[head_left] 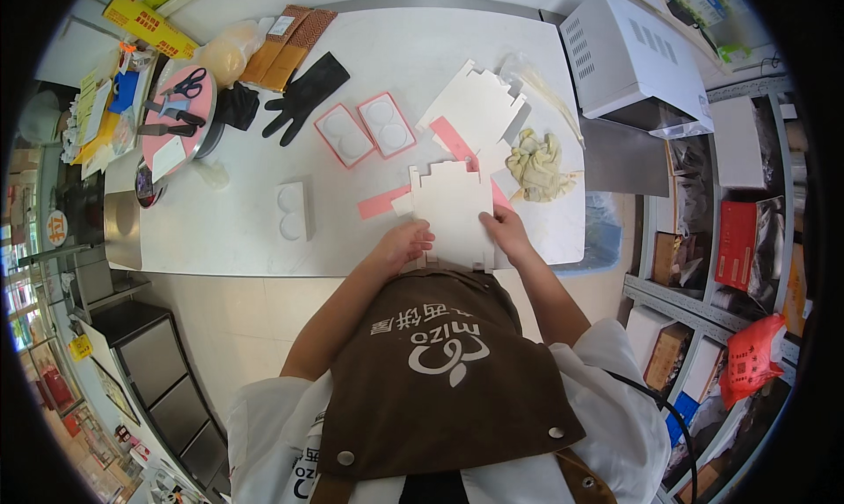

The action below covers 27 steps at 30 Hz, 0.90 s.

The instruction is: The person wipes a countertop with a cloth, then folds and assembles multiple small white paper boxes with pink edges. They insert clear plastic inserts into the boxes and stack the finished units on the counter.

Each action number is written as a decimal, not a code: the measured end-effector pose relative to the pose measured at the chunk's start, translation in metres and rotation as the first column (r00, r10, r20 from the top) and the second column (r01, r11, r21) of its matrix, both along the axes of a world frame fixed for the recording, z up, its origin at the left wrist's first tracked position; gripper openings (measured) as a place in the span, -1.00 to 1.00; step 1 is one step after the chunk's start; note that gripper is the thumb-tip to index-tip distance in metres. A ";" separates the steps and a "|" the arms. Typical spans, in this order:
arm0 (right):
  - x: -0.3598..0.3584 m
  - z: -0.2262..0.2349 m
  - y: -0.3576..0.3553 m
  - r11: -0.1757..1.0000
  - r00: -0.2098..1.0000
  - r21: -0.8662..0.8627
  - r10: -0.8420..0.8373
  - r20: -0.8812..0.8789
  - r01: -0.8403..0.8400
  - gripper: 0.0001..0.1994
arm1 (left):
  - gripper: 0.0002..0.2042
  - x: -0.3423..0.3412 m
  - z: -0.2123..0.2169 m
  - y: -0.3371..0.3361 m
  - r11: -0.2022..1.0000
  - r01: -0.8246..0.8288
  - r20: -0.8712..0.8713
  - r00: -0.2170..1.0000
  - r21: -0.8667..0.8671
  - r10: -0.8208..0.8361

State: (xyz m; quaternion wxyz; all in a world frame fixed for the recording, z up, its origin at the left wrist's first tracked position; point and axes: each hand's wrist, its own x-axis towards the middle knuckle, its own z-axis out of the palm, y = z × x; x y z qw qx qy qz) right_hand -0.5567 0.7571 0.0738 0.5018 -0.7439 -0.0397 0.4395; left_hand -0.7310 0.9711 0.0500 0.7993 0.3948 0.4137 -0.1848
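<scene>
A flat white cardboard box blank [454,209] with notched tabs lies at the table's front edge, close to my apron. My right hand [507,231] pinches its right edge, the thumb on top and the other fingers underneath. At the left edge my left hand [408,244] has its fingers curled in against the card. Pink flaps show beyond the blank: a pink strip [383,203] on the left and another pink strip [452,142] behind it. Further back lie more white box blanks [476,99], partly overlapping.
Two pink-edged trays with round recesses [344,136] lie mid-table; a white tray [291,212] is nearer. Left are a black glove [308,98] and a pink turntable [201,108] with scissors and knives. Right are a crumpled cloth [541,165] and a white appliance [635,64].
</scene>
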 end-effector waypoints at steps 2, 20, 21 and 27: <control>-0.003 0.021 0.011 0.990 0.972 -0.090 0.128 0.199 -0.112 -0.70 | -0.71 -0.004 0.007 0.005 0.976 -0.072 0.034 0.997 0.205 0.067; -0.023 0.152 0.130 0.886 0.940 0.430 0.021 0.341 -0.175 -0.77 | -0.37 -0.071 0.182 0.065 0.922 -0.377 0.518 0.774 -0.087 0.365; -0.028 0.161 0.125 0.900 0.928 0.403 0.005 0.372 -0.167 -0.78 | -0.39 -0.078 0.182 0.062 0.933 -0.354 0.518 0.786 -0.071 0.338; -0.038 0.161 0.137 0.792 0.938 0.567 0.018 0.347 -0.225 -0.61 | -0.50 -0.053 0.208 0.083 0.896 -0.254 0.696 0.714 0.364 -0.080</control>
